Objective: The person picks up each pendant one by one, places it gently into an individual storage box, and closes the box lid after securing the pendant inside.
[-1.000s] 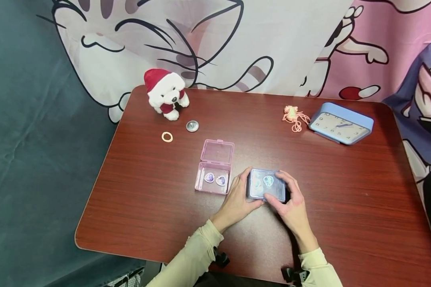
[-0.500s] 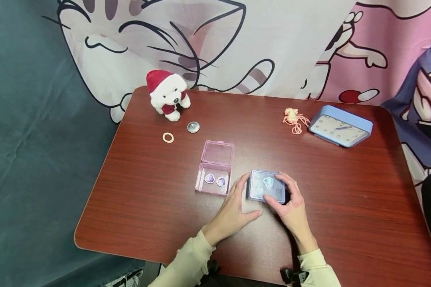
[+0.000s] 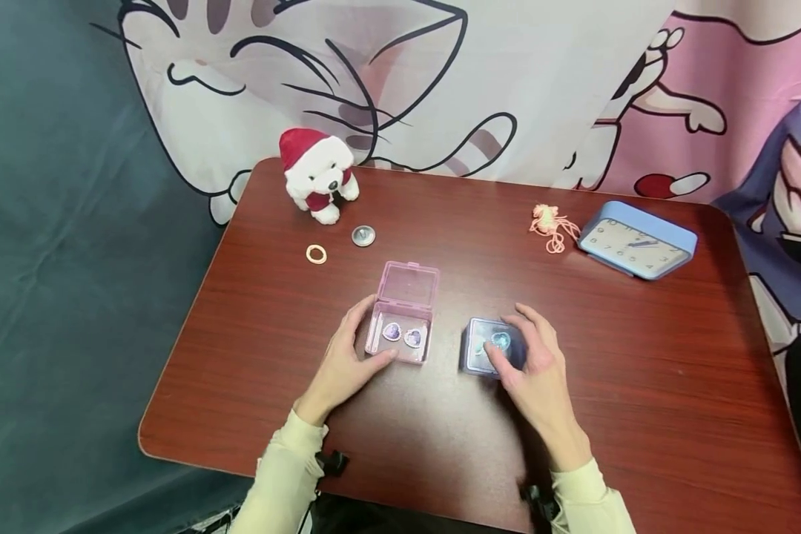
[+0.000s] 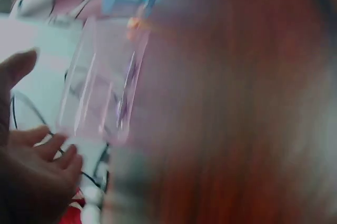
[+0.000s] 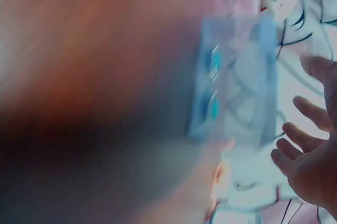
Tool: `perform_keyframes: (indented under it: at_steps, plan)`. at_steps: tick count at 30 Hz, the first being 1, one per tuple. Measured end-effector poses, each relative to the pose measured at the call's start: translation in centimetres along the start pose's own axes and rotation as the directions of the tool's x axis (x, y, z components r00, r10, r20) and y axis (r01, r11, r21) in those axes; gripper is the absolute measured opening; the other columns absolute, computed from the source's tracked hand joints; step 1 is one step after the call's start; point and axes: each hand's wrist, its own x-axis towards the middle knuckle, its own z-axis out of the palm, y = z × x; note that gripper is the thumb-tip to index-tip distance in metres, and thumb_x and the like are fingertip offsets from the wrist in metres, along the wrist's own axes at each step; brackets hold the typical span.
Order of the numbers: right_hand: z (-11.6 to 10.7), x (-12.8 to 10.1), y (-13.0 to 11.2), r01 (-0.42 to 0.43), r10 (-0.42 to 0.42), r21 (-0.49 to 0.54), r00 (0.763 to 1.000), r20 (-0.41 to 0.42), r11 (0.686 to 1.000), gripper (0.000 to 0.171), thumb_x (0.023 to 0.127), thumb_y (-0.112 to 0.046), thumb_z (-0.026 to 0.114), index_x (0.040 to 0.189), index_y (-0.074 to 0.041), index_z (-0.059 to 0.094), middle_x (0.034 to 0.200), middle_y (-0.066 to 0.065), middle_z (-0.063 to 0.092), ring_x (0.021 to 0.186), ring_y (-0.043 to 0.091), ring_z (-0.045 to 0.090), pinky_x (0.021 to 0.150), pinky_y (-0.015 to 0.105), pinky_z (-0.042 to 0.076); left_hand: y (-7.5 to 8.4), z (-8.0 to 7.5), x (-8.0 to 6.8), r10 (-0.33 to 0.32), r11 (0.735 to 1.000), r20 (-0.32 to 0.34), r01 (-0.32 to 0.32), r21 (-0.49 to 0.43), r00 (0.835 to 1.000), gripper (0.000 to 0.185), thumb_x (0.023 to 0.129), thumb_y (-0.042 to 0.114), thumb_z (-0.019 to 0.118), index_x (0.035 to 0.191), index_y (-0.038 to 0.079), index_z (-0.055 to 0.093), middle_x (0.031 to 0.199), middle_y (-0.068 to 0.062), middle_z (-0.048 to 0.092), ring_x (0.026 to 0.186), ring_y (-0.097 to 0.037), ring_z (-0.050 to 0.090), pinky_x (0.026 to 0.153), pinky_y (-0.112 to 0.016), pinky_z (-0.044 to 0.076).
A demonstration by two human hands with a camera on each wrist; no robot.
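Observation:
A pink clear plastic box lies with its lid flipped back. Two purple heart-shaped pieces are inside it. My left hand is at its left side, fingers near the side wall and thumb by the front edge. In the left wrist view, that hand's thumb and fingers are spread, with a gap to the box. To the right stands a closed blue clear box with light-blue hearts showing through the lid. Above its right part hovers my right hand, its fingers spread apart in the right wrist view.
A white plush dog in a red hat sits at the back left. Near it lie a cream ring and a round metal piece. Orange-pink cord and a blue clock are at the back right.
My left hand has left the blue box and moved left to the pink box. The right hand has loosened and lifted slightly from the blue box, which stays in place.

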Motion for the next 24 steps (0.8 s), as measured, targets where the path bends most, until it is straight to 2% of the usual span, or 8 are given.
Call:
perform_keyframes:
  at_steps: [2, 5, 7, 10, 12, 16, 22, 24]
  plan:
    - [0.9, 1.0, -1.3, -0.012, 0.013, 0.066, 1.000, -0.019, 0.998, 0.047, 0.082, -0.008, 0.087, 0.126, -0.004, 0.071, 0.141, 0.015, 0.064, 0.131, 0.036, 0.060, 0.112, 0.019, 0.037, -1.0, -0.7, 0.2, -0.055, 0.998, 0.062, 0.055, -0.006, 0.997, 0.098, 0.086, 0.025, 0.089, 0.165, 0.014, 0.033, 0.165, -0.004, 0.042, 0.150, -0.025, 0.042, 0.124, -0.051, 0.032]
    - [2.4, 2.2, -3.4, -0.088, 0.080, 0.239, 0.996, 0.044, 0.967, 0.053, 0.088, -0.006, 0.083, 0.137, -0.003, 0.065, 0.145, 0.014, 0.062, 0.134, 0.035, 0.060, 0.117, 0.024, 0.040, -2.0, -1.3, 0.4, -0.097, 0.995, 0.138, 0.098, 0.005, 0.986, 0.104, 0.085, 0.031, 0.090, 0.167, 0.014, 0.028, 0.168, -0.003, 0.038, 0.154, -0.025, 0.037, 0.125, -0.053, 0.029]
    - [3.7, 3.0, -4.6, -0.189, 0.149, 0.379, 0.980, 0.133, 0.906, 0.060, 0.092, -0.005, 0.079, 0.147, -0.001, 0.055, 0.151, 0.018, 0.057, 0.139, 0.038, 0.055, 0.120, 0.032, 0.040, -2.4, -1.5, 0.6, -0.120, 0.993, 0.161, 0.119, 0.014, 0.980, 0.106, 0.084, 0.034, 0.090, 0.168, 0.016, 0.027, 0.168, -0.003, 0.039, 0.155, -0.024, 0.035, 0.126, -0.053, 0.027]
    - [5.6, 4.1, -5.6, -0.388, 0.282, 0.502, 0.919, 0.276, 0.773, 0.074, 0.097, -0.009, 0.075, 0.160, 0.001, 0.035, 0.161, 0.025, 0.042, 0.148, 0.042, 0.045, 0.124, 0.042, 0.036, -2.8, -1.5, 0.7, -0.144, 0.989, 0.181, 0.141, 0.030, 0.973, 0.106, 0.082, 0.038, 0.091, 0.167, 0.023, 0.029, 0.166, -0.003, 0.040, 0.153, -0.023, 0.036, 0.125, -0.053, 0.029]
    - [6.7, 4.8, -5.8, -0.492, 0.359, 0.506, 0.869, 0.341, 0.709, 0.083, 0.099, -0.013, 0.074, 0.164, 0.001, 0.025, 0.167, 0.027, 0.031, 0.152, 0.043, 0.037, 0.126, 0.044, 0.032, -2.9, -1.4, 0.7, -0.150, 0.989, 0.188, 0.147, 0.030, 0.971, 0.104, 0.082, 0.039, 0.091, 0.166, 0.027, 0.032, 0.164, -0.003, 0.042, 0.152, -0.022, 0.038, 0.125, -0.052, 0.030]
    - [8.3, 5.8, -5.7, -0.614, 0.471, 0.477, 0.789, 0.394, 0.629, 0.094, 0.098, -0.020, 0.075, 0.166, 0.001, 0.014, 0.170, 0.028, 0.022, 0.156, 0.041, 0.030, 0.128, 0.045, 0.027, -3.0, -1.1, 0.7, -0.138, 0.990, 0.195, 0.134, 0.033, 0.971, 0.098, 0.083, 0.041, 0.090, 0.163, 0.028, 0.036, 0.164, -0.002, 0.041, 0.151, -0.022, 0.038, 0.124, -0.052, 0.032]
    - [10.0, 6.9, -5.2, -0.667, 0.472, 0.574, 0.744, 0.473, 0.476, 0.093, 0.100, -0.017, 0.071, 0.164, 0.005, 0.007, 0.166, 0.028, 0.032, 0.152, 0.038, 0.038, 0.127, 0.046, 0.031, -2.8, -1.3, 0.7, -0.131, 0.991, 0.176, 0.127, 0.036, 0.976, 0.094, 0.083, 0.038, 0.091, 0.161, 0.025, 0.041, 0.166, -0.002, 0.039, 0.153, -0.022, 0.036, 0.125, -0.052, 0.030]
    - [10.3, 6.9, -5.1, -0.676, 0.476, 0.580, 0.735, 0.483, 0.455, 0.092, 0.100, -0.017, 0.070, 0.165, 0.004, 0.009, 0.166, 0.026, 0.034, 0.152, 0.036, 0.037, 0.127, 0.046, 0.030, -2.8, -1.4, 0.7, -0.129, 0.991, 0.170, 0.124, 0.040, 0.977, 0.093, 0.083, 0.037, 0.091, 0.161, 0.024, 0.041, 0.166, -0.003, 0.039, 0.153, -0.023, 0.036, 0.125, -0.053, 0.030]
